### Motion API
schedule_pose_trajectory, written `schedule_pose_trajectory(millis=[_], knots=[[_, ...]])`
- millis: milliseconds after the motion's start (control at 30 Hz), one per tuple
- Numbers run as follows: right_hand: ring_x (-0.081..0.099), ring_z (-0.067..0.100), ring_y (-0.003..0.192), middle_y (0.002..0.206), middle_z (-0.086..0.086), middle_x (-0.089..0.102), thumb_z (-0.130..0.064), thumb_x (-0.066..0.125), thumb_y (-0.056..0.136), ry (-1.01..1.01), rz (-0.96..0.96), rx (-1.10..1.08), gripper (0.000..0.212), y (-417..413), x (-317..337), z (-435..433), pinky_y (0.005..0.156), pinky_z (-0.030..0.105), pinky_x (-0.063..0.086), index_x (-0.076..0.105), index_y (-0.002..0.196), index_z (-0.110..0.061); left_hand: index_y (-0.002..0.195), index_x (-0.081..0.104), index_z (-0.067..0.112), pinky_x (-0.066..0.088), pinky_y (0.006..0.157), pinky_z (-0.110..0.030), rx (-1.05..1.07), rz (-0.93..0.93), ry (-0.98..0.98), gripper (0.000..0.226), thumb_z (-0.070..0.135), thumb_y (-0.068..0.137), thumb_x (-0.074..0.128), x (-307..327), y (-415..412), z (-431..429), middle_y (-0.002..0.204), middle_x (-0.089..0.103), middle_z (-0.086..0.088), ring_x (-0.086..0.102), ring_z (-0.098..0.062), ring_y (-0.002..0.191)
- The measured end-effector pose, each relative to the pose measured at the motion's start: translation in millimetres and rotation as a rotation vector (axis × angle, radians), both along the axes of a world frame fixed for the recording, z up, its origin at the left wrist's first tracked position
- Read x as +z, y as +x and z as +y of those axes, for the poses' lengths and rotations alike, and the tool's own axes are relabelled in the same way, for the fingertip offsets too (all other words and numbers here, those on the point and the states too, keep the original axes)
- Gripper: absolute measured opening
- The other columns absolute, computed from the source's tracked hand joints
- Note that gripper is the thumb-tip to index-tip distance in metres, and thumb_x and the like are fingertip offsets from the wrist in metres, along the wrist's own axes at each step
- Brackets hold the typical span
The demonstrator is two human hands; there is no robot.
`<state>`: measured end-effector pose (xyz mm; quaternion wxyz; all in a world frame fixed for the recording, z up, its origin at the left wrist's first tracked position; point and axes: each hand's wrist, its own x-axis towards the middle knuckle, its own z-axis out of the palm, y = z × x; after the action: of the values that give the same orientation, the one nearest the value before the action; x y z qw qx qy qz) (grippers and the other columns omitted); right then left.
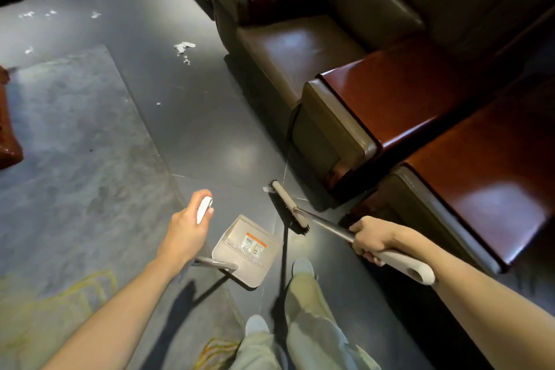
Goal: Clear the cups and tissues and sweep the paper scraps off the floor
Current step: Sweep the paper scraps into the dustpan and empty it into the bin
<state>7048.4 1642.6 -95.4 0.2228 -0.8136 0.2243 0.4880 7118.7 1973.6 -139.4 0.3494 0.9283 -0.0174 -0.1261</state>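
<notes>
Dark, glossy floor (pixel 210 129) runs past the armchairs (pixel 300 48). Well beyond the dustpan (pixel 249 249) lie scattered paper scraps (pixel 183 48). I'd guess a brisk stroke could flick them under those chairs or past the pan's lip. They look small, white, torn and feather-light. The left hand (pixel 186 228) curls round the dustpan's handle. The right hand (pixel 372 237) grips the broom (pixel 289 207), whose head sits just beyond the dustpan.
</notes>
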Motion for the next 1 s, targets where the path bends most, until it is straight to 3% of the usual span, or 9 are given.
schedule_pose_trajectory(millis=[133,233,300,400,500,700,833,933,1000], knots=[[0.052,0.021,0.056,0.08,0.015,0.063,0.005,0.053,0.075,-0.027,-0.023,0.014,0.05,14.2,-5.4,3.6,0.067,0.036,0.053,0.056,0.124,0.005,0.119,0.049,0.023,0.032,0.069,-0.032,-0.024,0.006,-0.004,0.023,0.022,0.096,0.048,-2.8,1.4,-5.5,0.084,0.056,-0.007,0.046,-0.029,0.077],[0.06,0.024,0.068,0.09,0.013,0.064,0.002,0.05,0.08,-0.06,-0.061,0.023,0.044,24.7,-14.4,12.2,0.074,0.033,0.052,0.056,0.124,-0.002,0.119,0.049,0.024,0.034,0.07,-0.032,-0.02,0.003,0.0,0.023,0.023,0.096,0.049,-4.1,4.3,-6.8,0.085,0.057,-0.006,0.047,-0.029,0.078],[0.063,0.026,0.08,0.089,0.01,0.061,0.0,0.047,0.083,-0.045,-0.072,0.013,0.037,25.7,-18.5,23.4,0.067,0.029,0.05,0.057,0.118,-0.001,0.119,0.049,0.025,0.034,0.069,-0.032,-0.018,-0.008,0.0,0.023,0.023,0.096,0.049,-4.0,4.1,-9.8,0.084,0.057,-0.006,0.047,-0.029,0.078],[0.056,0.017,0.056,0.071,0.006,0.059,-0.003,0.044,0.084,0.043,-0.036,-0.16,0.022,14.4,-29.8,49.7,0.046,0.022,0.044,0.059,0.099,-0.003,0.119,0.048,0.026,0.038,0.071,-0.035,-0.019,-0.015,-0.002,0.023,0.023,0.096,0.049,-2.6,6.1,-17.3,0.087,0.057,-0.007,0.049,-0.031,0.082],[0.051,0.012,0.04,0.054,0.005,0.056,-0.003,0.044,0.084,0.205,0.018,-0.412,0.016,6.6,-30.3,71.2,0.045,0.02,0.044,0.059,0.089,-0.003,0.119,0.047,0.025,0.041,0.073,-0.039,-0.024,-0.018,-0.002,0.024,0.023,0.096,0.049,-1.5,8.2,-25.2,0.089,0.06,-0.011,0.052,-0.035,0.085],[0.043,0.01,0.033,0.05,0.005,0.045,0.002,0.043,0.09,0.338,0.054,-0.512,0.019,16.7,-0.4,49.0,0.038,0.016,0.035,0.051,0.074,-0.002,0.12,0.046,0.027,0.042,0.075,-0.04,-0.031,0.01,0.018,0.024,0.026,0.097,0.047,-1.8,5.1,-20.1,0.094,0.061,-0.01,0.052,-0.035,0.086],[0.042,0.007,0.029,0.047,0.004,0.047,0.002,0.043,0.09,0.377,-0.003,-0.637,0.013,29.4,19.5,28.8,0.032,0.013,0.033,0.052,0.085,-0.005,0.117,0.044,0.03,0.039,0.071,-0.036,-0.049,0.027,0.023,0.02,0.027,0.097,0.045,-1.7,-2.3,-12.6,0.089,0.057,-0.005,0.049,-0.03,0.079],[0.043,0.007,0.032,0.053,0.003,0.049,0.001,0.046,0.09,0.296,-0.052,-0.448,0.029,43.7,20.8,20.6,0.034,0.015,0.036,0.054,0.118,-0.001,0.116,0.044,0.031,0.04,0.072,-0.036,-0.006,0.028,0.016,0.02,0.026,0.097,0.046,-1.8,-6.7,-8.2,0.09,0.058,-0.006,0.049,-0.03,0.079],[0.047,0.008,0.037,0.064,0.005,0.051,0.0,0.048,0.088,0.233,-0.087,-0.323,0.041,55.2,10.6,17.9,0.038,0.018,0.04,0.05,0.129,0.001,0.115,0.043,0.033,0.042,0.073,-0.038,0.039,0.024,0.017,0.02,0.026,0.097,0.046,-1.7,-10.2,-5.3,0.093,0.06,-0.006,0.051,-0.031,0.082]])
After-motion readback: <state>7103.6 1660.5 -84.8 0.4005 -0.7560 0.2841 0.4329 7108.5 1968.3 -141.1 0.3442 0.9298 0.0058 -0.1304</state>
